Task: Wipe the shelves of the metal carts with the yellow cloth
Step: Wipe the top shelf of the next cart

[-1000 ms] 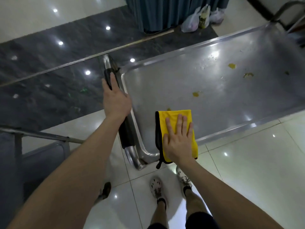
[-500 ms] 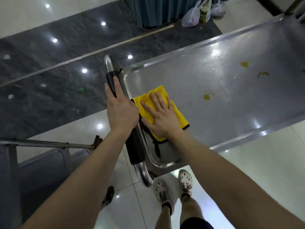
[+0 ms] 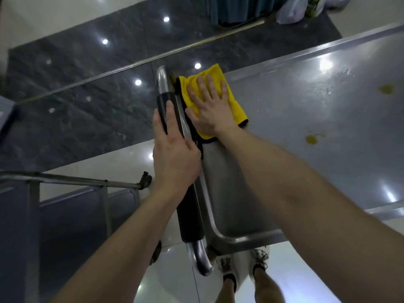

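your right hand (image 3: 208,106) lies flat, grip released, on the yellow cloth (image 3: 237,106); left hand (image 3: 175,154) grasps the handle (image 3: 189,215). the cloth may bunch in the corner, leaving the yellow stains (image 3: 311,139) unwiped.

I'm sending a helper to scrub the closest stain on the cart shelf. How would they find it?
Start at the metal cart shelf, then the yellow cloth under the right hand. The stain lies right of it: a yellowish-brown blob, nearer than the one farther back.
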Available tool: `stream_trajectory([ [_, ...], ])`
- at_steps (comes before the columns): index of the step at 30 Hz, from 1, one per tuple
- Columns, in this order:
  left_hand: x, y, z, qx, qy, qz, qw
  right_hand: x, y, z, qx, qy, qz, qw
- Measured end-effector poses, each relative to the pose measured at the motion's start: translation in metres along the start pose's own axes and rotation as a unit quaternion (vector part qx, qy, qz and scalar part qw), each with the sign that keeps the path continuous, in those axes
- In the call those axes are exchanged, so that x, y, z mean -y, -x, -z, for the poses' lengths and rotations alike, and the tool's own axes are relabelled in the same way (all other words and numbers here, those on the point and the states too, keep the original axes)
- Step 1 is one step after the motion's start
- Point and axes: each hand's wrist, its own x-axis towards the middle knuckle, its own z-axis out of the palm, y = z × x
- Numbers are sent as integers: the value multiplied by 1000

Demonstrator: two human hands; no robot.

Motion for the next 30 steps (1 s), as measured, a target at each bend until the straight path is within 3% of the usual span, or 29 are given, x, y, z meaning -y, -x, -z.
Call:
stream_trajectory([
  [9, -9, 2, 5, 24, -26, 8, 999, 47, 201, -33, -55, -55, 39, 996],
  [15, -6, 0, 5, 41, -38, 3, 998, -19, 265, -21, -3, 6, 46, 999],
  [17, -5, -1, 5, 50, -43, 8, 998, -75, 288, -11, -13, 26, 0, 1000],
  [20, -12, 0, 7, 28, -119, -11, 992, -155, 320, 13, -16, 51, -160, 986],
  [23, -22, 2, 7, -2, -274, -150, 950, -176, 326, 17, -12, 58, -235, 970],
  [25, -35, -1, -1, 70, -325, -232, 914, -171, 323, 13, -17, 58, -231, 971],
  [28, -74, -10, -26, 224, -325, -179, 901, -172, 323, 10, -33, 49, -221, 974],
  [30, -95, -14, -50, 267, -336, -156, 890, -173, 324, 7, -42, 38, -217, 975],
])
